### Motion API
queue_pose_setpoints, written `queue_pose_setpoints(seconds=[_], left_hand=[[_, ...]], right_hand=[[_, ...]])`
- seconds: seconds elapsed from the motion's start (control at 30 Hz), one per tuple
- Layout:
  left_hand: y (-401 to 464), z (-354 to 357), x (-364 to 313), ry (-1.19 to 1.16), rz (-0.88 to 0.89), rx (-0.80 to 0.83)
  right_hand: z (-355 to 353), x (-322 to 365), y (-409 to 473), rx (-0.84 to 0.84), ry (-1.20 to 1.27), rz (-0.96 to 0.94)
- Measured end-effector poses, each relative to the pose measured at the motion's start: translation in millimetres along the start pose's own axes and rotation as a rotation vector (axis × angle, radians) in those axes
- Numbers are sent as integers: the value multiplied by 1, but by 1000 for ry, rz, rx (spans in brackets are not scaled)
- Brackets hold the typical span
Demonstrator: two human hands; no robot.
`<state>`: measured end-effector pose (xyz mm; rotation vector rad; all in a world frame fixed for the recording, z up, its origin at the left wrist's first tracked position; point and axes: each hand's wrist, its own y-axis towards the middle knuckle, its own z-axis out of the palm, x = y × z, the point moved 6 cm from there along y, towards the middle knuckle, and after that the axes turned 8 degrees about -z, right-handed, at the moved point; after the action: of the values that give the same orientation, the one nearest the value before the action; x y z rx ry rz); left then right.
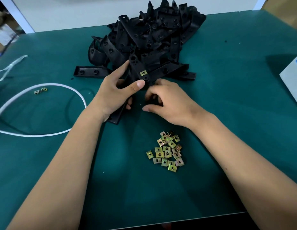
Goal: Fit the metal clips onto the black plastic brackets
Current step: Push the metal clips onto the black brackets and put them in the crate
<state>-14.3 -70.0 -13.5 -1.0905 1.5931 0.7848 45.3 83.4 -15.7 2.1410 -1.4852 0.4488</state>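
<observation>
The left hand (116, 92) grips a long black plastic bracket (137, 68), thumb laid across its near face and fingers wrapped behind it, so that the bracket stands tilted with its upper end leaning away toward the back of the bench. A small square brass-coloured metal clip (143, 73) sits fitted on the bracket's face just above the thumb tip. The right hand (167, 102) lies just beside the bracket's lower end, its fingers curled inward with the fingertips near the bracket; whether they pinch anything cannot be told, since the space under the fingers is dark. A second black bracket (117, 116) lies flat beneath the left wrist. Behind the held piece, a heap of black plastic brackets (149, 34) is piled at the far middle of the green bench mat (227, 90). Nearer the person, between the two forearms, a loose cluster of brass-coloured square metal clips (167, 151) rests on the mat. To the left, a white cable (45, 84) curves in a loop, with two stray metal clips (40, 90) inside it. A white box (293, 80) stands at the right edge.
</observation>
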Motion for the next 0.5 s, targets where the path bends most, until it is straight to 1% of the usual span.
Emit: queue_pose_setpoints(seconds=[0.3, 0.4, 0.5], left_hand=[[2, -1, 1, 31, 14, -10], [3, -2, 6, -14, -23, 6], [5, -2, 9, -37, -35, 46]], right_hand=[[0, 17, 0, 71, -81, -65], [-6, 12, -2, -26, -34, -50], [-17, -5, -4, -257, 211, 50]])
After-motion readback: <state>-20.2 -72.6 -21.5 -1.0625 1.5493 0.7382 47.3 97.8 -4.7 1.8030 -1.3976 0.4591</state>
